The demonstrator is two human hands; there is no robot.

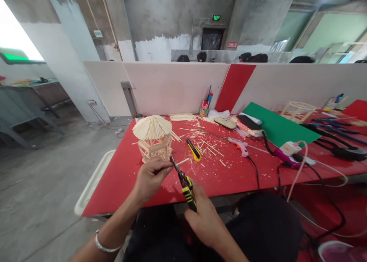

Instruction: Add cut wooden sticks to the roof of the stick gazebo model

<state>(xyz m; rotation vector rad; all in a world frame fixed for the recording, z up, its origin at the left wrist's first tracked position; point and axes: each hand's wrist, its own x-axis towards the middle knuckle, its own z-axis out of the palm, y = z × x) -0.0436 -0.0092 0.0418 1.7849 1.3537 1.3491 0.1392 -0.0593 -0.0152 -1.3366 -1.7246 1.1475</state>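
My right hand is wrapped around the black and yellow handles of a pair of pliers. Their narrow jaws point up and left, close to the fingertips of my left hand. That hand is closed in a pinch on a thin wooden stick, which sticks out to the right past the jaws. Whether the jaws grip the stick I cannot tell. Just beyond my left hand stands a small pavilion model built of sticks, with a cone-shaped roof and lattice sides; my fingers partly cover its base.
On the red table lie a yellow and black utility knife, scattered stick offcuts and a pink glue gun with a trailing cord. Farther right are a green board and a purple power strip. A pen holder stands by the white partition.
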